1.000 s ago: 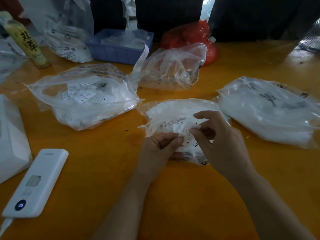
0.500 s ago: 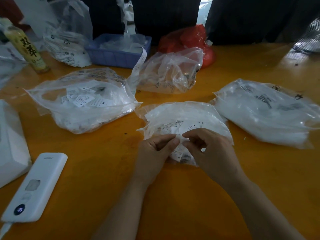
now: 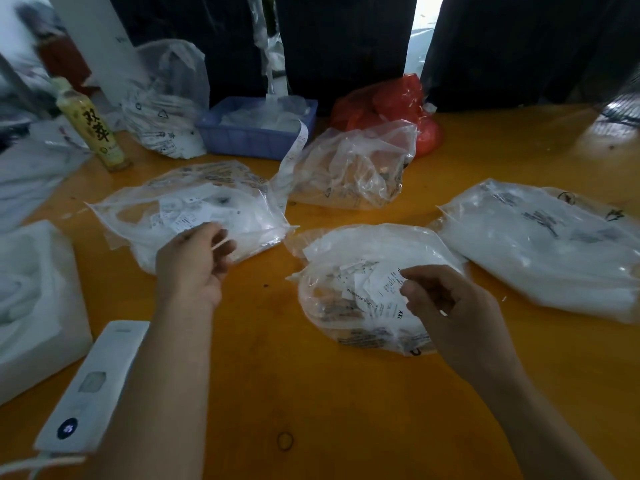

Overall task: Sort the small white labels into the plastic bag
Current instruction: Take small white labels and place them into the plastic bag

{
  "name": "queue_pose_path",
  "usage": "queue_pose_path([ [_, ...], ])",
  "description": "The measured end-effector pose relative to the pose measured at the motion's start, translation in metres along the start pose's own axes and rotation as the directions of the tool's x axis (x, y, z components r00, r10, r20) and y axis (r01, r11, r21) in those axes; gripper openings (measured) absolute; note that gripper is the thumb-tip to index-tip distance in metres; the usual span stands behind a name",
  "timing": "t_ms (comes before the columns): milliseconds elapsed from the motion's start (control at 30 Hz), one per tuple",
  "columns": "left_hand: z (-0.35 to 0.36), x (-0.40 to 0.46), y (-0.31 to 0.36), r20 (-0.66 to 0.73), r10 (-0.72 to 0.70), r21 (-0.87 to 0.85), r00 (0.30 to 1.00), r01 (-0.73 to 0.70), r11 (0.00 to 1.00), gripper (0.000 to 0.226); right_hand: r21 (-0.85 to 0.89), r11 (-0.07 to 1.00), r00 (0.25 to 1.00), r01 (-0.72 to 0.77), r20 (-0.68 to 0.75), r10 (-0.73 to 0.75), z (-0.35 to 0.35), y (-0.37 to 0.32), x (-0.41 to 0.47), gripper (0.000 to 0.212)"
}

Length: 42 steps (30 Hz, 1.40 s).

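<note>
A clear plastic bag (image 3: 349,258) full of small white labels lies in the middle of the orange table (image 3: 311,393). My right hand (image 3: 446,306) hovers over its near right part, fingers curled, pinching the top labels (image 3: 384,289). My left hand (image 3: 194,261) is over the near edge of a second clear bag (image 3: 194,209) on the left and pinches a small white label (image 3: 221,244) seen edge-on. That left bag holds several printed labels too.
A third full bag (image 3: 540,244) lies at the right, a crumpled clear bag (image 3: 353,168) behind the middle one. A blue tray (image 3: 249,140), red bag (image 3: 388,105), yellow bottle (image 3: 93,129), white box (image 3: 31,306) and white power bank (image 3: 90,386) ring the work area.
My left hand has left the middle bag and moved left to the left bag with a label in its fingers. My right hand stayed at the middle bag. The view tilted up slightly.
</note>
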State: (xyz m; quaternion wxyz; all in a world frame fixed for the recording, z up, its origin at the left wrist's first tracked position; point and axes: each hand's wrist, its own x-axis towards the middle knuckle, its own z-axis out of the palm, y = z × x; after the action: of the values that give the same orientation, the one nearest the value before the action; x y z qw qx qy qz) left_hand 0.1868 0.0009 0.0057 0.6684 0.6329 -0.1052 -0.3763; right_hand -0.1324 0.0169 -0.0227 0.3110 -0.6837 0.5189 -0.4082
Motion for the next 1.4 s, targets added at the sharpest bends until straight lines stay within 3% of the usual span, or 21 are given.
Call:
queue_pose_path([
  [100, -0.004, 0.019, 0.004, 0.010, -0.097, -0.056, 0.995, 0.097, 0.994, 0.028, -0.004, 1.000, 1.000, 0.013, -0.003, -0.013, 0.003, 0.001, -0.003, 0.017],
  [200, -0.003, 0.021, 0.001, 0.075, -0.080, -0.082, 0.994, 0.086, 0.993, 0.039, -0.029, 0.999, 1.000, 0.022, 0.002, -0.022, 0.005, 0.002, -0.003, 0.018],
  [367, 0.004, 0.013, -0.012, 0.060, 0.049, 0.139, 0.997, -0.057, 0.989, 0.032, -0.382, 0.924, 0.996, 0.004, 0.083, 0.029, 0.007, 0.018, 0.010, 0.017],
  [467, 0.009, 0.019, -0.008, 0.020, 0.076, 0.094, 0.997, -0.078, 0.993, 0.058, -0.564, 0.825, 0.979, -0.027, 0.150, 0.135, 0.010, 0.031, 0.016, 0.027],
  [567, 0.015, 0.028, 0.003, 0.017, 0.143, 0.070, 0.990, -0.144, 0.987, 0.073, -0.574, 0.817, 0.971, -0.052, 0.164, 0.177, 0.014, 0.032, 0.018, 0.042],
  [700, 0.022, 0.034, 0.014, 0.093, 0.077, 0.046, 0.993, -0.081, 0.996, 0.034, -0.622, 0.782, 0.969, -0.047, 0.161, 0.186, 0.019, 0.028, 0.023, 0.059],
  [767, 0.020, 0.031, 0.015, 0.055, 0.060, 0.005, 0.997, -0.060, 0.998, 0.031, -0.635, 0.770, 0.971, -0.060, 0.143, 0.193, 0.023, 0.027, 0.025, 0.060],
  [867, 0.019, 0.006, 0.007, -0.026, 0.246, 0.044, 0.969, -0.244, 0.969, 0.018, -0.628, 0.769, 0.977, -0.121, 0.064, 0.205, 0.028, 0.024, 0.028, 0.064],
  [933, 0.021, -0.022, -0.008, 0.053, 0.378, 0.063, 0.924, -0.381, 0.922, 0.020, -0.627, 0.768, 0.981, -0.132, 0.031, 0.193, 0.031, 0.023, 0.030, 0.061],
  [1000, 0.026, -0.054, -0.028, 0.267, 0.439, 0.093, 0.858, -0.476, 0.874, 0.024, -0.601, 0.787, 0.983, -0.138, 0.013, 0.183, 0.033, 0.023, 0.032, 0.049],
  [1067, 0.034, -0.081, -0.049, 0.526, 0.372, 0.122, 0.764, -0.501, 0.857, 0.028, -0.562, 0.815, 0.987, -0.137, -0.003, 0.163, 0.032, 0.024, 0.033, 0.038],
  [1133, 0.044, -0.099, -0.072, 0.693, 0.255, 0.203, 0.674, -0.522, 0.829, 0.024, -0.512, 0.850, 0.991, -0.125, -0.021, 0.133, 0.029, 0.025, 0.029, 0.034],
  [1200, 0.054, -0.108, -0.092, 0.716, 0.199, 0.342, 0.669, -0.585, 0.735, 0.016, -0.471, 0.878, 0.996, -0.086, -0.044, 0.074, 0.025, 0.024, 0.024, 0.036],
  [1267, 0.063, -0.114, -0.104, 0.687, 0.176, 0.451, 0.705, -0.603, 0.659, 0.034, -0.426, 0.903, 0.997, -0.051, -0.078, 0.020, 0.020, 0.023, 0.018, 0.044],
  [1333, 0.068, -0.116, -0.109, 0.662, 0.131, 0.492, 0.738, -0.559, 0.668, 0.057, -0.394, 0.919, 0.994, -0.026, -0.110, -0.019, 0.015, 0.020, 0.015, 0.053],
  [1400, 0.070, -0.117, -0.110, 0.635, 0.098, 0.477, 0.766, -0.488, 0.731, 0.060, -0.403, 0.915, 0.993, -0.009, -0.112, -0.040, 0.011, 0.017, 0.014, 0.055],
])
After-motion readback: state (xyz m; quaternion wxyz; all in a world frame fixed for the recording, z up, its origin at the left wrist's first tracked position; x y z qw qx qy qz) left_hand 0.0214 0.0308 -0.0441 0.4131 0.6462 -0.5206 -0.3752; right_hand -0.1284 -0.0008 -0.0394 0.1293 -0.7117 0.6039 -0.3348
